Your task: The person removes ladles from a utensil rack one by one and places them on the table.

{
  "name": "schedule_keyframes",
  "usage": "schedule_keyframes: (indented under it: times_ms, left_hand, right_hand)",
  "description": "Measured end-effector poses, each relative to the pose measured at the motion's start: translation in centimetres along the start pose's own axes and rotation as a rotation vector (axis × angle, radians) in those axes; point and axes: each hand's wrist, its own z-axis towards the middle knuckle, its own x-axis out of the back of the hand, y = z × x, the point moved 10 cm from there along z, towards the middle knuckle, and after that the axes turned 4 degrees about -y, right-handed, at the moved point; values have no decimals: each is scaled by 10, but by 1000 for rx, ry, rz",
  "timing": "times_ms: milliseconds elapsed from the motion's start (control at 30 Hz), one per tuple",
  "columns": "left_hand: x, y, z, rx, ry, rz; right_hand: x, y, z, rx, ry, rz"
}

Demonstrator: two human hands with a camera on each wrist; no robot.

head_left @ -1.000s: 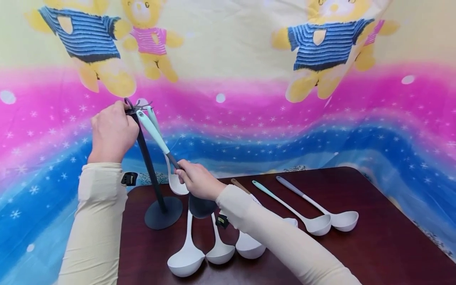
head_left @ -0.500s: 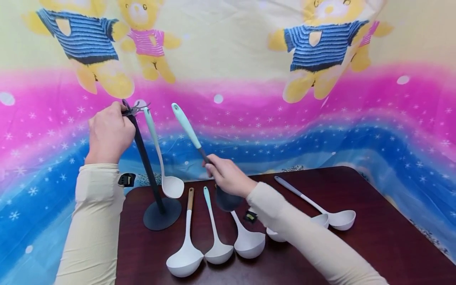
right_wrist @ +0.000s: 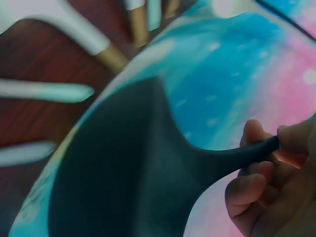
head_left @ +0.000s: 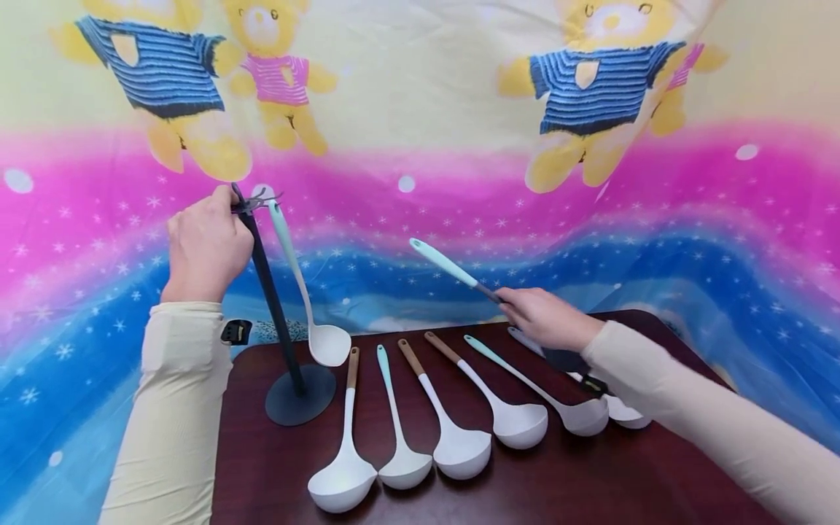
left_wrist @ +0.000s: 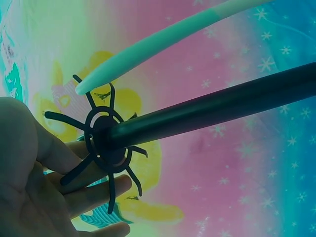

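Note:
My left hand (head_left: 208, 248) holds the top of a black utensil stand (head_left: 267, 284), by its ring of hooks (left_wrist: 89, 129). From one hook hangs a white ladle (head_left: 330, 345) with a mint handle. My right hand (head_left: 550, 318) pinches the shaft of a dark grey ladle (head_left: 446, 264), whose mint handle tilts up to the left. In the right wrist view its dark bowl (right_wrist: 123, 168) fills the middle, beside my thumb and fingers. The head view mostly hides that bowl behind my hand and sleeve. This ladle is in the air, apart from the stand.
Several white ladles lie in a row on the dark red table (head_left: 262, 474). They include a brown-handled one (head_left: 341, 477) near the stand and a mint-handled one (head_left: 584, 417) further right. The stand's round base (head_left: 289, 405) sits at the table's left. A bear-patterned cloth (head_left: 407, 109) hangs behind.
My right hand has carried the dark grey ladle away from the stand's hooks, to the right over the row. The left hand has kept its hold on the stand.

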Motion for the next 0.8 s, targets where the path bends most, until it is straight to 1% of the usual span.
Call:
schedule_keyframes:
  times_ms: [100, 167, 333, 433, 567, 667, 800]
  left_hand:
    - [1, 0, 0, 7, 7, 0]
    - [2, 0, 0, 13, 15, 9]
    - [2, -1, 1, 30, 21, 45]
    - [2, -1, 3, 37, 28, 56]
    - [4, 0, 3, 39, 61, 48]
    - [4, -1, 2, 47, 83, 48]
    - [-1, -1, 2, 68, 82, 62]
  right_hand:
    - [-4, 35, -14, -80, -70, -5]
    - [-6, 55, -23, -112, -103, 1]
    - [-5, 101, -43, -143, -139, -9]
    - [-6, 134, -52, -187, -158, -17]
    - [-13, 176, -61, -257, -196, -20]
    - [-21, 201, -67, -314, -236, -37]
    - [-32, 226, -75, -383, -277, -66]
